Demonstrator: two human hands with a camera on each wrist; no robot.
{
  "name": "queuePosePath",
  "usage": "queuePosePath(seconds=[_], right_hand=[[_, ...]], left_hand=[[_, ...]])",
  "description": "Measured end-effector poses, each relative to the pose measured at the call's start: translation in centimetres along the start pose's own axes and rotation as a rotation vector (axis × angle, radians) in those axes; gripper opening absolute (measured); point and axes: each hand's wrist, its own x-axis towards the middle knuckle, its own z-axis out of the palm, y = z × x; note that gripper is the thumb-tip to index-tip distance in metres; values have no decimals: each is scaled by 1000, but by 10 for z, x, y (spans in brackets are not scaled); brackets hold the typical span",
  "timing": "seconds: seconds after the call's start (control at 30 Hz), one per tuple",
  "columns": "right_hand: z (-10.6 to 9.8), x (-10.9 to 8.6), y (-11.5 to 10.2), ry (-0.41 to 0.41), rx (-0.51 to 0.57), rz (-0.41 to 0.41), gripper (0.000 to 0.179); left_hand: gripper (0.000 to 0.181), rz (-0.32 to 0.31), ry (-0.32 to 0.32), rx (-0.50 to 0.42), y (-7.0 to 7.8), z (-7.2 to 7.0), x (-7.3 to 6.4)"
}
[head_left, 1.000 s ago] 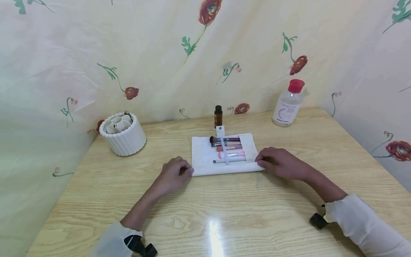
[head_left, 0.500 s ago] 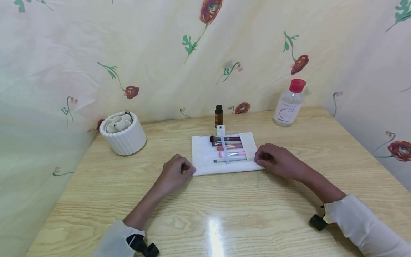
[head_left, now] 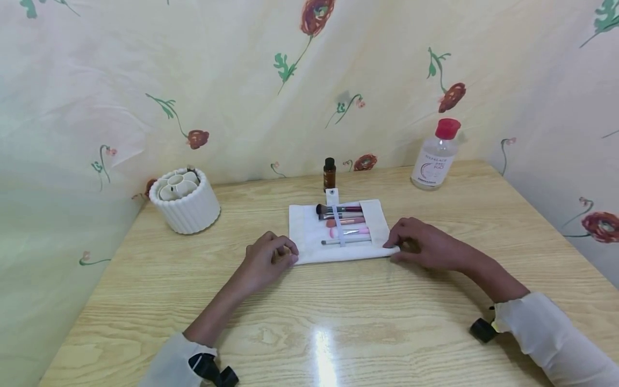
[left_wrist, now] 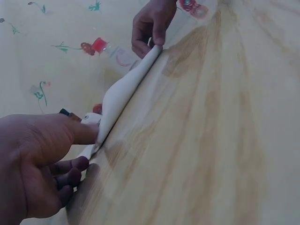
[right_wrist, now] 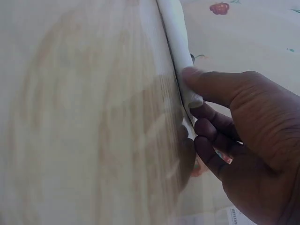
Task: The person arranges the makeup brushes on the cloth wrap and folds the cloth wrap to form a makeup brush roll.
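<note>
A white makeup brush roll [head_left: 309,228] lies spread on the wooden table, its near edge folded up into a thick strip. Several makeup brushes [head_left: 345,222] lie across it under a thin elastic band [head_left: 339,228], their handle ends in a pocket at the right. My left hand [head_left: 267,263] pinches the near left corner. At the near right corner, my right hand [head_left: 427,246] pinches the folded edge between thumb and fingers. In the right wrist view the edge [right_wrist: 176,37] looks rolled into a tube. A snap tab [head_left: 331,195] sticks out at the far side.
A small brown bottle [head_left: 329,174] with a black cap stands just behind the roll. At the back left is a white ribbed holder [head_left: 186,207]; at the back right, a clear bottle [head_left: 432,164] with a red cap. A patterned cloth [head_left: 242,80] hangs behind the table.
Both hands stay at the near corners. Their fingers have shifted slightly along the folded edge, the left a little to the right. The brushes and bottles have not moved.
</note>
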Motion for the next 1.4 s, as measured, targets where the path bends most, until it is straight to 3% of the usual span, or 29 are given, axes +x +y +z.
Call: queuePosePath(seconds=[0.17, 0.27, 0.5, 0.77, 1.0, 1.4], right_hand=[[-1, -1, -1, -21, -30, -7, 20], [-2, -2, -2, -17, -42, -26, 19], [-3, -4, -3, 18, -96, -81, 22], [-1, -3, -3, 25, -7, -34, 22], [2, 2, -5, 49, 9, -45, 16], [5, 9, -14, 73, 27, 123, 16]], left_hand=[[22, 15, -58, 33, -1, -3, -1], [19, 23, -65, 40, -2, -4, -2], [13, 33, -45, 25, -2, -5, -1], [11, 51, -11, 10, -3, -2, 0], [14, 8, -11, 13, -2, 2, 0], [9, -65, 42, -14, -1, 5, 4]])
